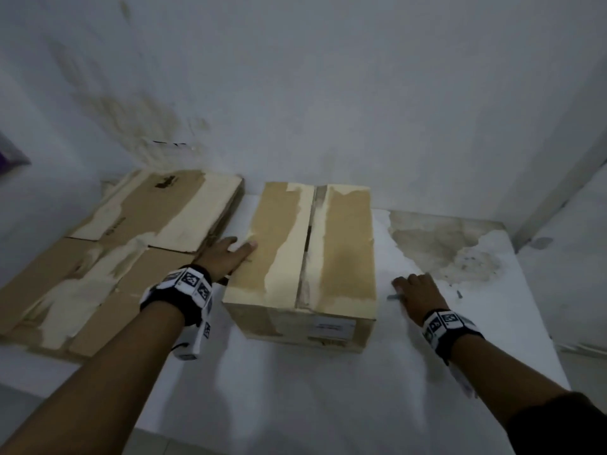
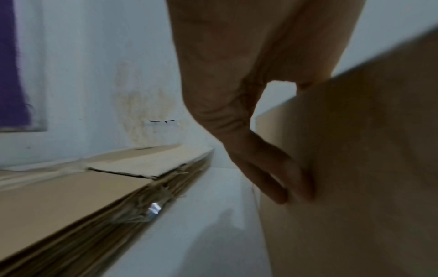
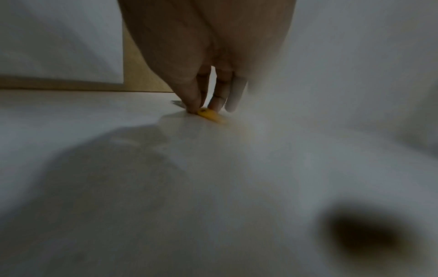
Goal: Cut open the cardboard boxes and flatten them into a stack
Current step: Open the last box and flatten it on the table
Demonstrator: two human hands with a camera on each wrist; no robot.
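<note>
Closed cardboard box [image 1: 305, 257] sits mid worktop [image 1: 328, 389], top flaps meeting along a centre seam with torn pale tape strips; contents hidden. White label [image 1: 331, 327] on its near side face, print too blurred to read. Flattened cardboard stack [image 1: 108, 254] lies left of the box, just beside it, several layers thick in the left wrist view; dark printed mark near its far edge, unreadable. Left hand [image 1: 226, 254] is on the box's left edge, thumb on top, fingers [image 2: 279, 180] down the side wall, grip clasping the box. Right hand [image 1: 417, 292] is down on the worktop right of the box, apart from it, grip pinching a yellow cutter [image 3: 209, 114] between thumb and fingertips; grey blade [image 1: 393, 296] pokes out toward the box. Cutter lies flat on the worktop surface. Stained white wall [image 1: 295, 93] behind.
</note>
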